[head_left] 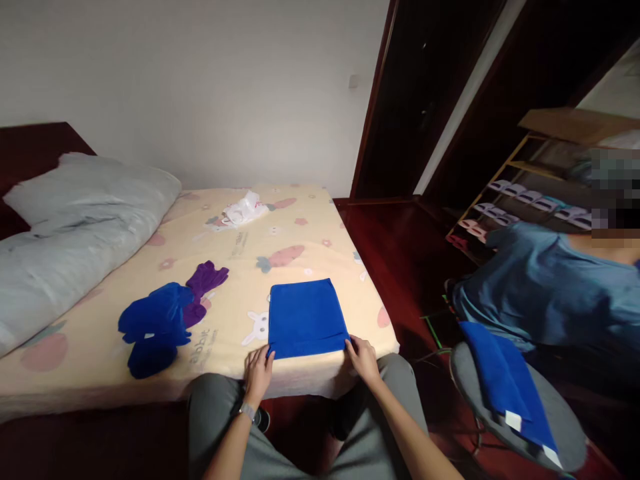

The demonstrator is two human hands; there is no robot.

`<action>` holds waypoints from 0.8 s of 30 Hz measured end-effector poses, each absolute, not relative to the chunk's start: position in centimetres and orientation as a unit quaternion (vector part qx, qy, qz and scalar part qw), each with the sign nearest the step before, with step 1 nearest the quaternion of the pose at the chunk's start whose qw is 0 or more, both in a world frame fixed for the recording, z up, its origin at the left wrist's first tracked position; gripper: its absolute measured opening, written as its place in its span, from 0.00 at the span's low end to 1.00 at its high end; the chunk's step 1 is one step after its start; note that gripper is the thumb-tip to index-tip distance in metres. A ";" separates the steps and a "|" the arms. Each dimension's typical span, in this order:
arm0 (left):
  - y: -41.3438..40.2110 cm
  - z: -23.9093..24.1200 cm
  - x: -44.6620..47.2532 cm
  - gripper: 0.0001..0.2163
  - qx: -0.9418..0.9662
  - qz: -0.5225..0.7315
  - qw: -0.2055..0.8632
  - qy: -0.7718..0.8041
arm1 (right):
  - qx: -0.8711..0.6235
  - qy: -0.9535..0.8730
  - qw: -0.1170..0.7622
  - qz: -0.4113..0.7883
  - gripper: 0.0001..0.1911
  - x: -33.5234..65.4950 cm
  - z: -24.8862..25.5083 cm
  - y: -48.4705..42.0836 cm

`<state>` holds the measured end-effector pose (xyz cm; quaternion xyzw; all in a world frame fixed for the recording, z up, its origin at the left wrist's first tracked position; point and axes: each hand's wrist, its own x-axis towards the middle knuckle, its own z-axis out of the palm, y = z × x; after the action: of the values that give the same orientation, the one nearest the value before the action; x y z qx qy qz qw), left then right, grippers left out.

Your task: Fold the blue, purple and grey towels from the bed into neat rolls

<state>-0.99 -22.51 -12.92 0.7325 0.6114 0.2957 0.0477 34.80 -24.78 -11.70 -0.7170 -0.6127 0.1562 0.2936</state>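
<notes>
While both hands meet the near edge of the bed (320,257), each grasps one corner of a flat, square-folded blue cloth (307,317). The left hand (259,370) pinches the near left corner between thumb and fingers; a watch (247,411) encircles its wrist. The right hand (364,359) similarly pinches the near right corner. The cloth lies at the bed's near edge, close to its near right corner. Farther left along the same edge lies a crumpled blue cloth bundle (155,320), with a purple cloth (207,280) touching its far right side. A white plastic bag (245,210) lies toward the far edge, and a pale grey quilt (100,220) is heaped along the left side. Beyond the bed's right edge, at lower right, a round grey stool (555,407) bears folded blue cloths (505,377) with white labels. Behind the stool, a person in a blue shirt (540,273) is seen before a rack (535,169) of slippers (545,203).
</notes>
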 end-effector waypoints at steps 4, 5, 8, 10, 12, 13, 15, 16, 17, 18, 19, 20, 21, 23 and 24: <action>-22.0 -12.8 -1.1 0.17 0.752 0.284 0.035 0.594 | -0.718 -0.623 0.281 0.135 0.25 35.0 -11.4 -24.7; -21.9 -12.8 -1.1 0.17 0.751 0.283 0.032 0.595 | -0.723 -0.627 0.261 0.127 0.24 35.0 -11.2 -24.5; -21.8 -12.6 -0.9 0.18 0.745 0.277 0.022 0.607 | -0.742 -0.632 0.199 0.098 0.23 35.0 -10.4 -24.0; -21.9 -12.5 -0.7 0.18 0.743 0.272 0.009 0.612 | -0.754 -0.626 0.180 0.089 0.21 34.7 -10.2 -23.8; -22.0 -12.3 -0.5 0.18 0.736 0.277 -0.007 0.617 | -0.764 -0.617 0.172 0.082 0.21 34.4 -10.3 -23.7; -22.1 -12.3 -0.4 0.18 0.732 0.280 -0.014 0.621 | -0.768 -0.613 0.168 0.078 0.21 34.3 -10.4 -23.7; -22.2 -12.2 -0.3 0.18 0.726 0.278 -0.025 0.629 | -0.775 -0.607 0.162 0.067 0.21 34.0 -10.5 -23.7; -22.2 -12.2 -0.3 0.17 0.725 0.272 -0.029 0.632 | -0.777 -0.606 0.160 0.061 0.21 33.9 -10.6 -23.7; -22.2 -12.2 -0.3 0.17 0.726 0.265 -0.033 0.634 | -0.779 -0.605 0.159 0.055 0.20 33.8 -10.7 -23.7; -22.2 -12.2 -0.3 0.16 0.727 0.257 -0.038 0.635 | -0.780 -0.603 0.159 0.049 0.20 33.7 -10.7 -23.6; -22.2 -12.2 -0.3 0.16 0.729 0.252 -0.042 0.635 | -0.782 -0.601 0.160 0.044 0.20 33.6 -10.7 -23.6; -22.1 -12.2 -0.3 0.15 0.731 0.246 -0.047 0.635 | -0.782 -0.599 0.163 0.042 0.20 33.5 -10.7 -23.6; -22.1 -12.1 -0.3 0.15 0.735 0.239 -0.050 0.633 | -0.781 -0.599 0.169 0.041 0.20 33.5 -10.8 -23.6; -22.0 -12.0 -0.3 0.14 0.743 0.224 -0.052 0.629 | -0.774 -0.603 0.186 0.045 0.20 33.6 -10.8 -23.6; -22.0 -11.9 -0.3 0.15 0.746 0.217 -0.052 0.627 | -0.770 -0.606 0.195 0.050 0.20 33.8 -10.7 -23.6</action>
<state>-0.29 -22.00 -11.85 0.7463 0.6272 0.2166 -0.0520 33.77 -23.64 -10.74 -0.7696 -0.6060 0.0500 0.1948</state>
